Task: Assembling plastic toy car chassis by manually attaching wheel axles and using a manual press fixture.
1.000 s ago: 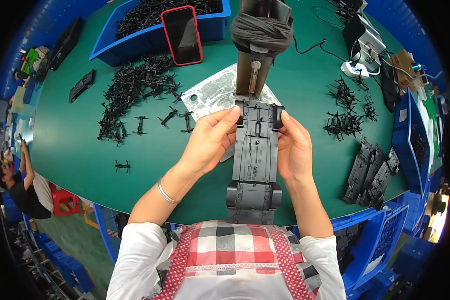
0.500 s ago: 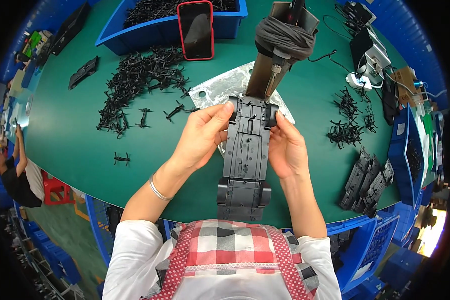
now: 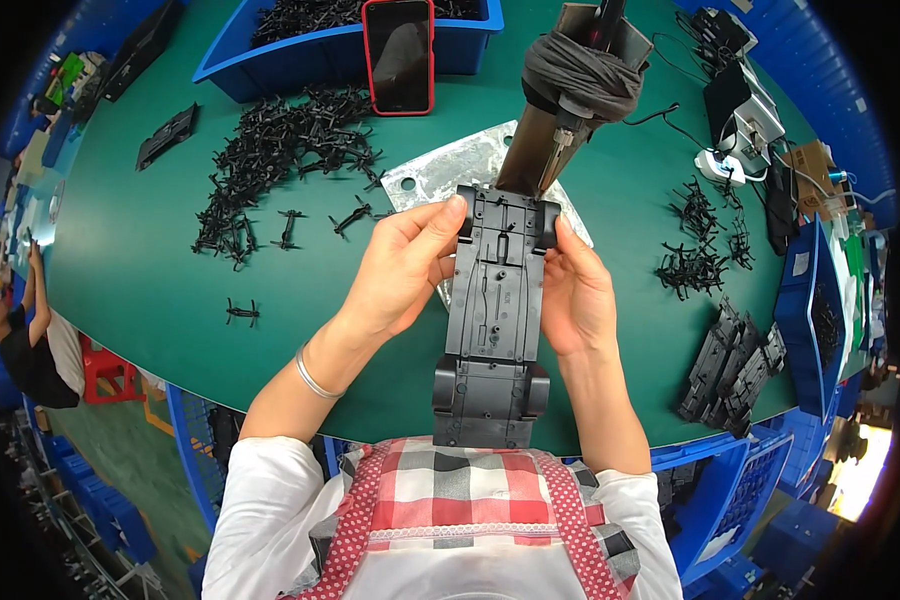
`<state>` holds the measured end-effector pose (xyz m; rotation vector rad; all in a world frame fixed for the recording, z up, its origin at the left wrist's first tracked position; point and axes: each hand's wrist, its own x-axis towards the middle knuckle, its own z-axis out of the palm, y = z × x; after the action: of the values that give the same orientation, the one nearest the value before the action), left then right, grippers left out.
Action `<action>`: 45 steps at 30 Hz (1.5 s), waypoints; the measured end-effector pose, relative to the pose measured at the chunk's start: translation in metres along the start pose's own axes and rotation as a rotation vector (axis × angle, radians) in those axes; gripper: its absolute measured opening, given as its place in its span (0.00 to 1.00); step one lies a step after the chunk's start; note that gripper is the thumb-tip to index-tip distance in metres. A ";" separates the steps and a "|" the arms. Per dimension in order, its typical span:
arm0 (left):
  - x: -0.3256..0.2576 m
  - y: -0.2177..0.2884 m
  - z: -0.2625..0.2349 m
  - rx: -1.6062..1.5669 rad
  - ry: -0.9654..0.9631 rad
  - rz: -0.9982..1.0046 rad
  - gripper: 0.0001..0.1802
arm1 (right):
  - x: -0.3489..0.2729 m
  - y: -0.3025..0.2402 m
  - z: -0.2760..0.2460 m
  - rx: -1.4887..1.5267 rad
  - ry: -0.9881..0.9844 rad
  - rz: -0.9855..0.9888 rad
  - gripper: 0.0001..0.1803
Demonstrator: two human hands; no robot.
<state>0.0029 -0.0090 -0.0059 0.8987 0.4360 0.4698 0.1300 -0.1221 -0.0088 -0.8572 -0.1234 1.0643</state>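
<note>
A long black plastic toy car chassis [image 3: 494,310] is held between my two hands, its near end close to my apron. My left hand [image 3: 410,262] grips its far left corner, thumb on the wheel arch. My right hand [image 3: 577,290] holds the far right corner by the other arch, fingers partly hidden beneath. Just past the chassis's far end stands a screwdriver [image 3: 562,150], its upper part wrapped in dark cloth, beside a brownish metal guard [image 3: 526,160]. Below the tool lies a silvery metal plate [image 3: 440,168] with holes.
At the left lie a heap of small black axle-like parts [image 3: 270,165] and a few loose ones. A blue bin [image 3: 340,55] and red-cased phone [image 3: 400,60] stand behind. More chassis pieces [image 3: 735,365] and black parts [image 3: 692,265] lie right. Another person [image 3: 30,350] sits far left.
Both hands keep their grip on the chassis. Its far end has shifted very slightly, and the whole view has moved a little.
</note>
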 end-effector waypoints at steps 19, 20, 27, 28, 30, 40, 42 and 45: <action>-0.001 0.003 0.004 -0.007 -0.043 0.009 0.20 | 0.000 -0.003 0.000 -0.018 0.020 -0.002 0.16; -0.002 0.004 0.004 -0.009 -0.050 0.008 0.20 | 0.000 -0.002 0.000 -0.019 0.008 -0.004 0.16; -0.002 0.005 0.005 -0.016 -0.050 0.013 0.19 | -0.002 -0.004 0.003 -0.027 0.042 0.002 0.16; -0.002 0.006 0.005 -0.015 -0.048 0.014 0.19 | -0.002 -0.004 0.004 -0.026 0.040 0.004 0.16; -0.002 0.006 0.006 0.015 -0.030 0.034 0.18 | -0.003 -0.004 0.004 0.020 0.037 0.033 0.16; -0.003 0.024 0.032 0.292 0.120 0.141 0.19 | 0.003 -0.001 -0.004 0.214 -0.008 0.129 0.15; 0.000 0.028 0.035 0.444 0.117 0.115 0.16 | 0.003 -0.001 -0.007 0.255 -0.057 0.146 0.15; 0.004 0.033 0.043 0.560 0.143 0.156 0.15 | 0.005 0.002 -0.014 0.397 -0.154 0.190 0.15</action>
<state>0.0222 -0.0161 0.0443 1.4525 0.6472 0.5688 0.1380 -0.1253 -0.0216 -0.4338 0.0415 1.2799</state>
